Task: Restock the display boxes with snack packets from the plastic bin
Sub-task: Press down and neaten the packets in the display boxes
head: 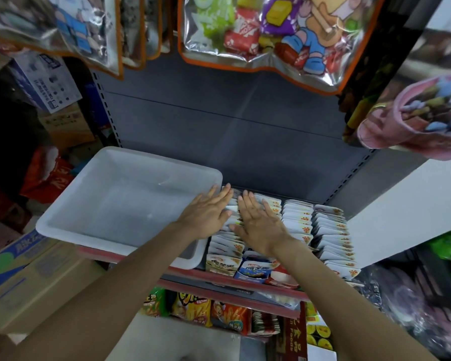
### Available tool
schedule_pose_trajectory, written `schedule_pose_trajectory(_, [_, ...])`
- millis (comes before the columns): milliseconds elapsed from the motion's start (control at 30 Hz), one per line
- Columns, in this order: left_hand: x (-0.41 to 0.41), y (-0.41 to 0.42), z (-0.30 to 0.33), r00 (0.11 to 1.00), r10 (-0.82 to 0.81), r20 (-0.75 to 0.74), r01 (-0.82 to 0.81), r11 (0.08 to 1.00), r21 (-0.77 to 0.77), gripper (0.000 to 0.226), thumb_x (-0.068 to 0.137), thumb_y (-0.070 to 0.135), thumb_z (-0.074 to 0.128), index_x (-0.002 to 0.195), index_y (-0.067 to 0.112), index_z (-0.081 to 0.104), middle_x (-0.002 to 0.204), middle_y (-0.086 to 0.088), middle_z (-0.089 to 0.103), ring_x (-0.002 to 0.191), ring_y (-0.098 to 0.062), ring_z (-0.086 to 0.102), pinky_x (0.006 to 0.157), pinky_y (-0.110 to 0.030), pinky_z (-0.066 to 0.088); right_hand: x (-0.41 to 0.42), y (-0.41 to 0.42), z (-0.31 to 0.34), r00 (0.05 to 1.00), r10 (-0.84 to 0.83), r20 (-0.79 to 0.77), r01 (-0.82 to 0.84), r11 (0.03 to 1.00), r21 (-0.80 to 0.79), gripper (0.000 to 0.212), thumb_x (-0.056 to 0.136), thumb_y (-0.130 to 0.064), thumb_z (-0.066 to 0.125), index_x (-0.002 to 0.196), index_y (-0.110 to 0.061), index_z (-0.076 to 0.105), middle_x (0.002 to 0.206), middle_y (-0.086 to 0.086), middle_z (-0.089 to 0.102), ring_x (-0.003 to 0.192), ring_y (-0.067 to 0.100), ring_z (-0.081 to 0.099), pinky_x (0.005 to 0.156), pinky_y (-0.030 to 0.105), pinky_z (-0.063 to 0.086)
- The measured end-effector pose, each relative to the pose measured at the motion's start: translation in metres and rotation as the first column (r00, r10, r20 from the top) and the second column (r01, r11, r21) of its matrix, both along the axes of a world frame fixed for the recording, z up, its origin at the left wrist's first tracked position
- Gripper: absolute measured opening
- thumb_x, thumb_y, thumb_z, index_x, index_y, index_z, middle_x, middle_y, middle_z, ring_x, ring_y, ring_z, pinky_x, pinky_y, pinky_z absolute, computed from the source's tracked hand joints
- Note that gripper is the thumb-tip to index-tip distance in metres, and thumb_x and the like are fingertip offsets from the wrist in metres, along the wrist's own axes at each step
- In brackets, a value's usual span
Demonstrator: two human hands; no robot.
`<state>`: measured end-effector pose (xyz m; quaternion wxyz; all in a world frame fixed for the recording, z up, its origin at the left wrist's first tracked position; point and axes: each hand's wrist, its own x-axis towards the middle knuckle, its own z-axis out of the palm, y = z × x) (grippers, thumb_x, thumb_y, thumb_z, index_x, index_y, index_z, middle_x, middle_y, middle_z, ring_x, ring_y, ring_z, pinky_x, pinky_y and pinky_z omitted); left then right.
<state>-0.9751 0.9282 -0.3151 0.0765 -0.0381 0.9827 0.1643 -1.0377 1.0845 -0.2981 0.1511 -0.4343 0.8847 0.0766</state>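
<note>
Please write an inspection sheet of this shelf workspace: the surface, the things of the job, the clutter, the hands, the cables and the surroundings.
Surface: grey shelf with a red front edge, carrying the bin and the boxes.
Job's things: white plastic bin on the left, no packets seen inside. Display boxes on the right, filled with rows of upright snack packets.
Clutter: nothing seen on the shelf.
Hands: left hand and right hand lie flat, fingers straight, on the packet tops of the left rows.
Cables: nothing seen.
Surroundings: hanging snack bags above, chip bags on the shelf below, cardboard cartons at the left.
</note>
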Motion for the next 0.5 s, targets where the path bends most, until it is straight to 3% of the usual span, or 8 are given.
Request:
schedule_pose_trajectory(133, [0.021,0.003,0.006,0.964,0.043,-0.262,0.014,0.978,0.21,0.046,0.101,0.027,0.039,0.145,0.016,0.034,0.154,0.003,0.025,0.143,-0.01,0.019,0.115,-0.025,0.016,0.001,0.016,0.009,0.996,-0.027,0.083,0.046,0.972,-0.23,0.06,0.101,-0.04,0.033,0.151,-0.018,0.01,0.16,0.001,0.0,0.147,0.015,0.001,0.12,0.033,0.004])
schedule_pose_trajectory(233, [0.045,0.007,0.002,0.924,-0.035,-0.381,0.117,0.974,0.194,0.031,0.098,0.025,0.046,0.125,0.02,0.061,0.138,0.006,0.049,0.127,-0.007,0.042,0.106,-0.025,0.036,0.007,0.03,0.013,0.991,-0.041,0.129,0.087,0.921,-0.378,0.051,0.099,-0.026,0.044,0.148,-0.023,0.029,0.157,-0.005,0.016,0.142,0.019,0.025,0.114,0.031,0.027])
schedule_pose_trajectory(333, [0.061,0.011,-0.009,0.896,-0.118,-0.428,0.146,0.989,0.032,0.03,0.092,0.025,0.058,0.12,0.018,0.065,0.124,0.001,0.06,0.114,-0.012,0.047,0.092,-0.032,0.046,0.016,0.034,0.009,0.995,0.003,0.102,0.039,0.912,-0.409,0.047,0.099,-0.021,0.046,0.145,-0.022,0.036,0.154,-0.005,0.027,0.139,0.02,0.031,0.113,0.027,0.025])
schedule_pose_trajectory(500, [0.071,0.014,-0.012,0.927,-0.142,-0.348,0.145,0.989,-0.019,0.053,0.086,0.049,0.057,0.132,0.023,0.054,0.129,0.001,0.054,0.118,-0.012,0.041,0.094,-0.029,0.04,0.019,0.03,0.008,0.998,0.045,0.053,-0.023,0.935,-0.355,0.047,0.099,-0.019,0.045,0.145,-0.018,0.035,0.154,0.0,0.027,0.141,0.017,0.026,0.115,0.022,0.014])
